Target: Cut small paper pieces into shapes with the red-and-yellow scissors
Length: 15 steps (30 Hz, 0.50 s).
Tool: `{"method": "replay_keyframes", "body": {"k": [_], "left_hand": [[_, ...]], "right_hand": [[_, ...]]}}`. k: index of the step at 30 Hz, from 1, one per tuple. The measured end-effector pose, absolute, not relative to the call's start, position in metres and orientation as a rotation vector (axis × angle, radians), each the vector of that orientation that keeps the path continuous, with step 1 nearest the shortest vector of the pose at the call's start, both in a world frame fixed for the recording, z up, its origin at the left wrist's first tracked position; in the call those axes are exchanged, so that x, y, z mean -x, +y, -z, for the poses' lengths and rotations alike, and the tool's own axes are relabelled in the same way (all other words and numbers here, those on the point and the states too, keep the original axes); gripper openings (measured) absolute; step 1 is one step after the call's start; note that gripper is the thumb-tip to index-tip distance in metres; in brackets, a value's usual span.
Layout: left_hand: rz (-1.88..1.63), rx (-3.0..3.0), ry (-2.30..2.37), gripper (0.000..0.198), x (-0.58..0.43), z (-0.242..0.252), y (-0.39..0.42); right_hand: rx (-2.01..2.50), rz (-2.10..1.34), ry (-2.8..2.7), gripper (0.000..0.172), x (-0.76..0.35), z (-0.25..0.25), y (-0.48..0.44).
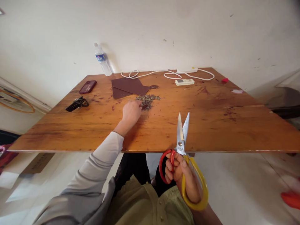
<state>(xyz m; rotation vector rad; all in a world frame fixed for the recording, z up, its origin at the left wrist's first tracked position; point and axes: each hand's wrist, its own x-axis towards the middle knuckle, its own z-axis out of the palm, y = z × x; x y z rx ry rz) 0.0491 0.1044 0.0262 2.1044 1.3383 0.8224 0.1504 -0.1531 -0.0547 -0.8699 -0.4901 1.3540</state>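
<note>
My right hand (178, 172) grips a pair of scissors (181, 137) with one red and one yellow handle loop. Fingers and thumb pass through the loops, and the blades stand apart, pointing away from me over the table's front edge. My left hand (131, 112) reaches onto the table, its fingers closed at the near left side of a loose pile of fine greyish shreds (148, 100). A small dark brown piece (144, 107) shows at those fingertips. Just behind the pile lie overlapping dark brown sheets (128, 87), flat on the wood.
On the wooden table (211, 125) are a phone (88, 87), a black strap-like item (77, 104), a clear bottle (103, 61), a white remote (185, 82) and a power strip (187, 70) with a looped white cord. Behind stands a white wall (150, 34).
</note>
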Motion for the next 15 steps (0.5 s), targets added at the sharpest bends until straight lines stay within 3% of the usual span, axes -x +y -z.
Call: {"method": "replay_keyframes", "body": {"k": [2,6,15], "left_hand": [[-0.845,-2.052,1.300,0.022,-0.054,-0.026,0.098],[-0.892,-1.279,1.015,0.014,-0.055,-0.015,0.060],[-0.976,-0.693,0.832,0.028,-0.043,0.015,0.002]], "right_hand": [[0.900,-1.365,-0.526,0.049,-0.148,0.056,-0.153],[0.985,-1.380,-0.566,0.053,-0.144,0.063,-0.154],[1.264,-1.412,-0.722,0.059,-0.138,0.090,-0.156]]}}
